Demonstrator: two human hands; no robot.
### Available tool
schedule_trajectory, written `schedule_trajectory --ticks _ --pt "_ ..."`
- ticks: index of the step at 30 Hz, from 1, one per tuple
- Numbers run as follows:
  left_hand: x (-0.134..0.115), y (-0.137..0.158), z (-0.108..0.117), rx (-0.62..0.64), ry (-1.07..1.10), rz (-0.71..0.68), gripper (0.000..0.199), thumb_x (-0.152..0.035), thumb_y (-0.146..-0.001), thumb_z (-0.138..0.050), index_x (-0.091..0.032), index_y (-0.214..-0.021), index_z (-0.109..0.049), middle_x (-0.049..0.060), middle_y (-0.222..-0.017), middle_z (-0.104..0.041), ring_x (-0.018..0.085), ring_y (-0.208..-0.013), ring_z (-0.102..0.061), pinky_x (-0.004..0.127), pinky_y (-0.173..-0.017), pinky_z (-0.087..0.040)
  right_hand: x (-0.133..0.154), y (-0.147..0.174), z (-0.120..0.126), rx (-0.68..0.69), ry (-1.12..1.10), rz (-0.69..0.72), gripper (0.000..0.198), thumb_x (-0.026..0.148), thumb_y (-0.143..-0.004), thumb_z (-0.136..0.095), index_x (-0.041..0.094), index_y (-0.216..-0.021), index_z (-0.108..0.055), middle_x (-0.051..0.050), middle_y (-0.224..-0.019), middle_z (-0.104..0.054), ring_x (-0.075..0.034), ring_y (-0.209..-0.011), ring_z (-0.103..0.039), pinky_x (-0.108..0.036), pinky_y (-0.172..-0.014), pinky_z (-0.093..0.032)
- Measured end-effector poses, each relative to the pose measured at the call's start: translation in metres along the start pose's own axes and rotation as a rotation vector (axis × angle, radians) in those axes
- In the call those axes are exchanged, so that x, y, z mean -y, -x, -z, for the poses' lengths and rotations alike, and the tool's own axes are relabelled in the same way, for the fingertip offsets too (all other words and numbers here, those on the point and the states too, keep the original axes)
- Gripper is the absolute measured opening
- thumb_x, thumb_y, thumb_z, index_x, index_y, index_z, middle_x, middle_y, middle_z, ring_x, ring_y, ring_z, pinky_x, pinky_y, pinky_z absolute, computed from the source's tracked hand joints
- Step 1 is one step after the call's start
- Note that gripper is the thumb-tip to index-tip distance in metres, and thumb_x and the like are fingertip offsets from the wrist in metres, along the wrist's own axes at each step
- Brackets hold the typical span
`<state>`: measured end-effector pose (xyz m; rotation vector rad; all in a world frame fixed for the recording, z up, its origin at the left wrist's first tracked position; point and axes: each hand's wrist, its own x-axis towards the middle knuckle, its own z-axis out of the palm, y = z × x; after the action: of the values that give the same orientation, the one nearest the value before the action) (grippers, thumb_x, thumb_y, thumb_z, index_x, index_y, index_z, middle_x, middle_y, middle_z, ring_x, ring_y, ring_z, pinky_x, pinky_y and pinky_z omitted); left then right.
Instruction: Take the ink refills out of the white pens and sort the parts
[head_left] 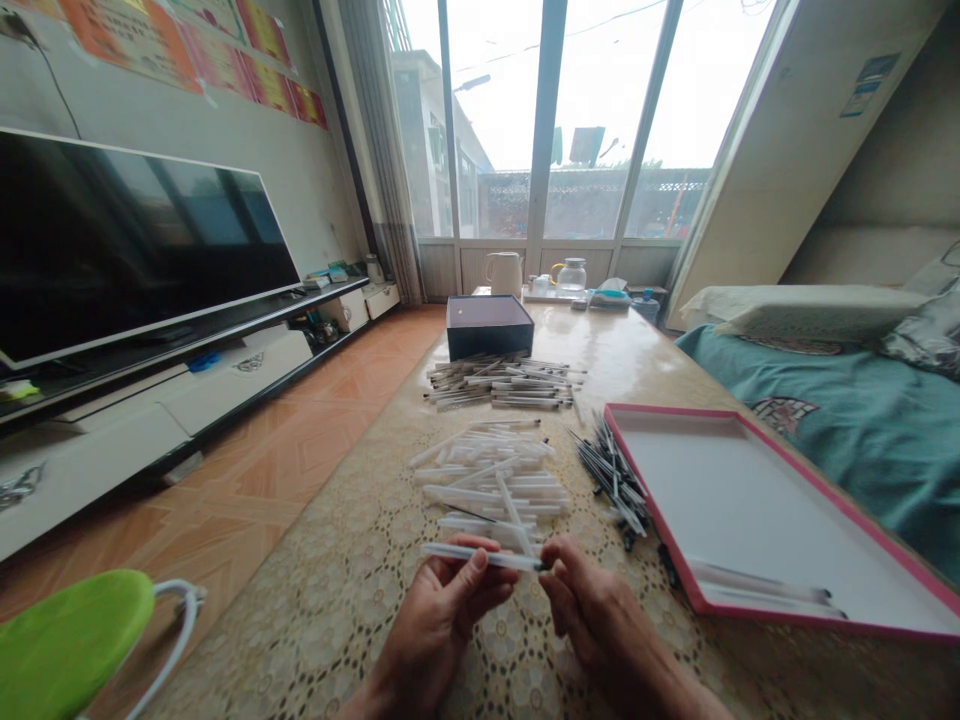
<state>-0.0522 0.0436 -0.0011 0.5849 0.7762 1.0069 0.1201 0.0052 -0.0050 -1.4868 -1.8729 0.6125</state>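
Between my two hands a pen [457,551] with a whitish translucent barrel lies nearly level. My left hand [442,605] is closed around its barrel, thumb on top. The fingers of my right hand [592,610] pinch the dark tip at its right end. Just beyond is a pile of white pen barrels [487,465], with a thin dark refill [471,512] across it. Farther back lies a heap of thin dark-tipped sticks [517,385], probably refills. Black pen parts [611,470] are bunched at the right, beside a pink-rimmed tray [787,627] that holds several pens [765,588].
A dark blue box [489,342] stands behind the heaps on the patterned tablecloth [300,600]. At the far end are a kettle [505,273], a glass pot [572,273] and a tissue pack [609,292]. A green stool [75,640] is at the lower left.
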Motion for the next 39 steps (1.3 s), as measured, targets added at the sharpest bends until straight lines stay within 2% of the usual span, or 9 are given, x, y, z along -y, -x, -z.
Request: schedule_trajectory --ticks 4,10,21,28,31,33,35,37,39 --pt "0.001 -0.001 0.002 0.063 -0.020 0.018 0.011 -0.022 -0.070 -0.072 -0.015 -0.078 -0.068 0.005 -0.072 -0.070 0.016 -0.070 -0.066 0.028 -0.071 -0.052 0.000 0.000 0.001 0.049 0.000 -0.012 0.036 0.040 -0.095 -0.020 0.022 -0.073 -0.043 0.003 -0.054 -0.053 -0.012 -0.048 -0.053 -0.021 -0.049 -0.034" --pt "0.000 -0.001 0.001 0.030 -0.002 0.001 0.011 -0.022 -0.071 -0.072 -0.015 -0.077 -0.068 0.004 -0.074 -0.070 0.015 -0.071 -0.066 0.027 -0.071 -0.052 -0.003 0.000 -0.001 0.012 0.023 -0.003 0.030 0.042 -0.093 -0.022 0.023 -0.086 -0.044 0.004 -0.051 -0.052 -0.013 -0.045 -0.050 -0.021 -0.046 -0.031" --pt "0.004 -0.001 0.005 0.093 -0.059 -0.011 0.008 -0.021 -0.075 -0.067 -0.015 -0.080 -0.067 0.005 -0.072 -0.070 0.016 -0.070 -0.066 0.030 -0.072 -0.051 -0.003 0.001 0.002 0.085 -0.100 -0.008 0.033 0.039 -0.094 -0.022 0.022 -0.071 -0.040 0.004 -0.053 -0.051 -0.012 -0.048 -0.052 -0.021 -0.051 -0.036" --pt "0.007 -0.002 0.000 0.205 -0.353 -0.088 0.016 -0.026 -0.073 -0.069 -0.012 -0.080 -0.067 0.003 -0.064 -0.066 0.012 -0.059 -0.059 0.023 -0.061 -0.047 0.001 0.001 -0.001 0.046 0.039 0.117 0.014 0.032 -0.088 -0.045 0.021 -0.096 -0.051 -0.002 -0.083 -0.061 -0.016 -0.072 -0.058 -0.024 -0.064 -0.042" --pt "0.009 0.001 0.000 0.146 -0.366 -0.097 0.031 -0.030 -0.070 -0.070 -0.015 -0.095 -0.060 0.003 -0.076 -0.064 0.013 -0.061 -0.061 0.025 -0.058 -0.048 -0.006 0.001 -0.005 0.013 0.008 0.172 0.017 0.025 -0.091 -0.038 0.023 -0.100 -0.053 -0.002 -0.086 -0.064 -0.016 -0.076 -0.059 -0.024 -0.067 -0.043" --pt "0.004 0.007 -0.002 0.088 -0.403 -0.094 0.044 -0.033 -0.071 -0.068 -0.019 -0.109 -0.050 0.005 -0.090 -0.061 0.016 -0.065 -0.064 0.029 -0.058 -0.050 -0.010 -0.001 -0.003 -0.080 -0.008 0.116 0.020 0.027 -0.092 -0.035 0.022 -0.096 -0.054 -0.002 -0.081 -0.063 -0.016 -0.072 -0.059 -0.024 -0.065 -0.043" --pt "-0.008 0.013 -0.007 0.090 -0.512 -0.091 0.046 -0.034 -0.074 -0.064 -0.020 -0.115 -0.046 0.006 -0.094 -0.058 0.017 -0.066 -0.064 0.030 -0.056 -0.051 -0.012 -0.002 0.002 -0.175 -0.033 -0.005 0.023 0.032 -0.092 -0.034 0.020 -0.089 -0.054 -0.001 -0.070 -0.059 -0.016 -0.063 -0.056 -0.023 -0.058 -0.042" --pt "-0.025 0.012 -0.015 0.181 -0.712 -0.101 0.033 -0.031 -0.078 -0.059 -0.018 -0.107 -0.051 0.005 -0.086 -0.058 0.019 -0.069 -0.063 0.030 -0.054 -0.050 -0.012 -0.004 0.008 -0.236 -0.064 -0.122 0.027 0.037 -0.092 -0.033 0.020 -0.081 -0.051 0.001 -0.062 -0.053 -0.015 -0.055 -0.052 -0.022 -0.053 -0.040" --pt "-0.040 0.002 -0.023 0.218 -1.029 -0.247 0.017 -0.026 -0.080 -0.055 -0.016 -0.094 -0.058 0.004 -0.077 -0.060 0.018 -0.068 -0.061 0.029 -0.059 -0.049 -0.013 -0.006 0.012 -0.264 -0.077 -0.191 0.029 0.039 -0.091 -0.033 0.021 -0.075 -0.049 0.003 -0.058 -0.049 -0.014 -0.051 -0.049 -0.022 -0.049 -0.037"
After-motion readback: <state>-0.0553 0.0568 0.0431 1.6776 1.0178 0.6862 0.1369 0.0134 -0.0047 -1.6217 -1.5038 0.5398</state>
